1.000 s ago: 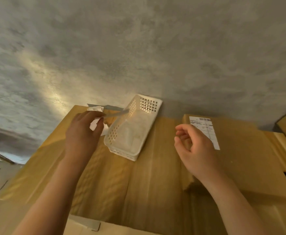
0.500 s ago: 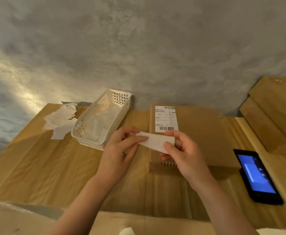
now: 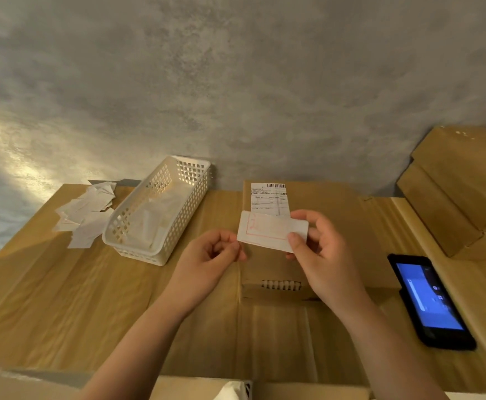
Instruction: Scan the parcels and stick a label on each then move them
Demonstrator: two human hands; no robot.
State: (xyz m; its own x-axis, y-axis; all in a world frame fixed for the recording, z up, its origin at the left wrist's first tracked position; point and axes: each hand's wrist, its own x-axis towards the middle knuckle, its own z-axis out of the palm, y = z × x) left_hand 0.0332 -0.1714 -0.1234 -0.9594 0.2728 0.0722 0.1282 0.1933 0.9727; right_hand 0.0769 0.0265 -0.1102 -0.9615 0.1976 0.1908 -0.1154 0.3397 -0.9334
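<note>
Open cardboard surface (image 3: 63, 298) is left free at front-left, w/ the left edge blocked by a white basket (image 3: 155, 220) & paper scraps (image 3: 86, 215), centre taken up by the parcel (image 3: 322, 226), right side hemmed in by a phone (image 3: 429, 301) & stacked boxes (image 3: 461, 186).

My left grip (image 3: 207, 255) off the scrap pile a second ago, now pinching the label's (image 3: 267, 230) left corner, my right grip (image 3: 319, 255) closed on its right end, label raised flatter, face toward me, above the parcel (image 3: 337, 226)
</note>
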